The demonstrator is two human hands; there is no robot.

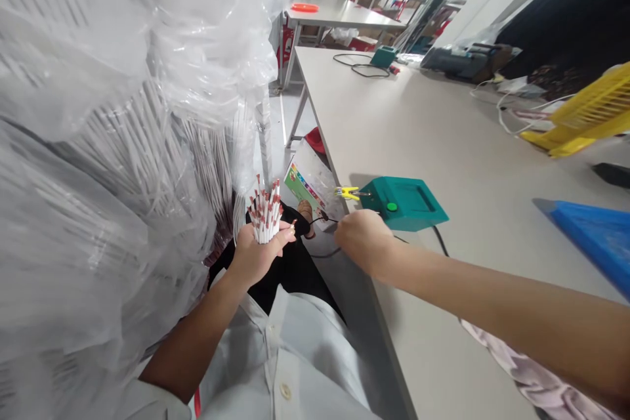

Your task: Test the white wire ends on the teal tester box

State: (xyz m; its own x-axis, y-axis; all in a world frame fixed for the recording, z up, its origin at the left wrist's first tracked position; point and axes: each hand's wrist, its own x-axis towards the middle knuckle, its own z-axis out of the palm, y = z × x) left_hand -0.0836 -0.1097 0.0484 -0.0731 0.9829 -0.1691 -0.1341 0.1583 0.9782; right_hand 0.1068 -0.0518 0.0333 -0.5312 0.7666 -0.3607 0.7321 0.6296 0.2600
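My left hand (258, 252) is closed around a bundle of white wires (266, 216) whose upper ends are bare and copper-coloured. Between its thumb and fingertip, one wire end sticks out to the right. At the table's edge my right hand (363, 241) is curled into a fist; whatever may be inside it is hidden. Just beyond that fist stands a green box (408, 202) with a round bright-green button on it. A yellow clip (348, 193) juts from the box's left side, over the table edge. A thin black cord passes below the fist.
Plastic-wrapped bundles of white wires (142, 144) crowd my left side. The grey table (394, 125) carries another green box (384, 56), a yellow plastic rack (585, 111) and a blue tray (595, 236). A printed sheet (308, 184) lies below, beside a foot.
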